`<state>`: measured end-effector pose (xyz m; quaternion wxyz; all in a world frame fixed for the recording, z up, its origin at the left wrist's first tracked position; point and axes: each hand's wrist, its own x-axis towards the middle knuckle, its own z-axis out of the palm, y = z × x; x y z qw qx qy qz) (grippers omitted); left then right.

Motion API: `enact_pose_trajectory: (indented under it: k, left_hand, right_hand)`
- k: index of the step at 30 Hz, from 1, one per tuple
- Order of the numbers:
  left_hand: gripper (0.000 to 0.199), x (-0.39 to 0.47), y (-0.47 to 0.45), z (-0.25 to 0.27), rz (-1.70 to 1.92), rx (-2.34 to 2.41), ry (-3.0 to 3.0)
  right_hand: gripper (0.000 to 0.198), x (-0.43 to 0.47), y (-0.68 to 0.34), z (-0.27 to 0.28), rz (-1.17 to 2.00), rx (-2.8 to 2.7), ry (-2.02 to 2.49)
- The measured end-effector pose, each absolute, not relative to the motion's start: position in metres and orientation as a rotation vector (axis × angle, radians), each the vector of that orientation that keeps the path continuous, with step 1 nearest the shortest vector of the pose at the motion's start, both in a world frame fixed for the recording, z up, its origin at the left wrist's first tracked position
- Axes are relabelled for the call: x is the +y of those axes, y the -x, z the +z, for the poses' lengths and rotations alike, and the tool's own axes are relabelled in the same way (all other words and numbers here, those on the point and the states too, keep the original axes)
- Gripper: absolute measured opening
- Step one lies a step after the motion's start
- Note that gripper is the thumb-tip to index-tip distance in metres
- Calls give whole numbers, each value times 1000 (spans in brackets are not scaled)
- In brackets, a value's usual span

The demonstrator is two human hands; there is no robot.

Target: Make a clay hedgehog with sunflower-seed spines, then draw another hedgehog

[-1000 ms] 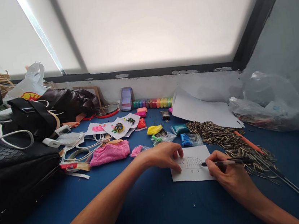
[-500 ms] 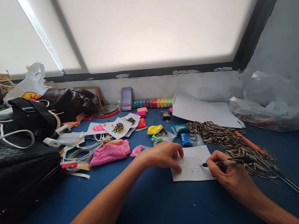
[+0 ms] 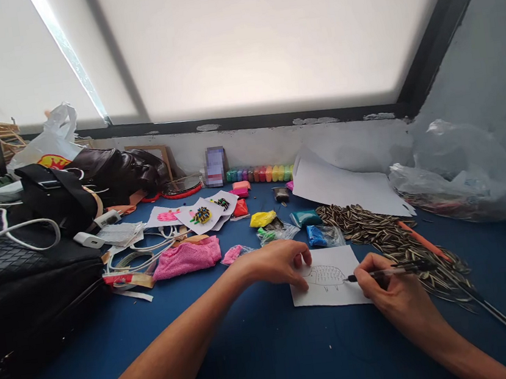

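My right hand (image 3: pixel 393 295) grips a black pen (image 3: pixel 408 268), its tip at the right end of a line drawing (image 3: pixel 329 275) on a small white sheet of paper (image 3: pixel 315 298). The drawing is a rounded animal shape with short legs and rows of small marks inside. My left hand (image 3: pixel 278 261) rests on the sheet's left part, thumb and fingers apart, with nothing held. Beyond the paper lie packets of blue clay (image 3: pixel 316 236), teal clay (image 3: pixel 306 218) and yellow clay (image 3: pixel 263 219).
Striped sunflower seeds (image 3: pixel 392 240) spread to the right, with an orange-handled tool across them. Decorated paper pieces (image 3: pixel 202 223), a pink cloth (image 3: pixel 188 259) and white cables lie left. A black bag (image 3: pixel 30 290) stands at far left, a plastic bag (image 3: pixel 463 176) at back right.
My right hand and the pen have shifted slightly to the right, the tip now at the drawing's right edge. My left hand stays on the paper.
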<state>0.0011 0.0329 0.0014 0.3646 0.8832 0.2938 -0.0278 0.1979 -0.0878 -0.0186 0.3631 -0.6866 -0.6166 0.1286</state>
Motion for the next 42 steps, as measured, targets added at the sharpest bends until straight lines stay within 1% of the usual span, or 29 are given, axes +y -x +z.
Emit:
enact_pose_trajectory:
  k: [25, 33, 42]
  left_hand:
    - [43, 33, -1, 1, -49, 747, -2259]
    - [45, 33, 0, 1, -60, 752, -2272]
    - [45, 34, -1, -1, -63, 748, -2285]
  right_hand:
    - [26, -89, -199, -24, 359, -1623, 1745]
    - [28, -92, -187, -18, 421, -1611, 1638]
    - [28, -90, -178, -22, 499, -1683, 1629]
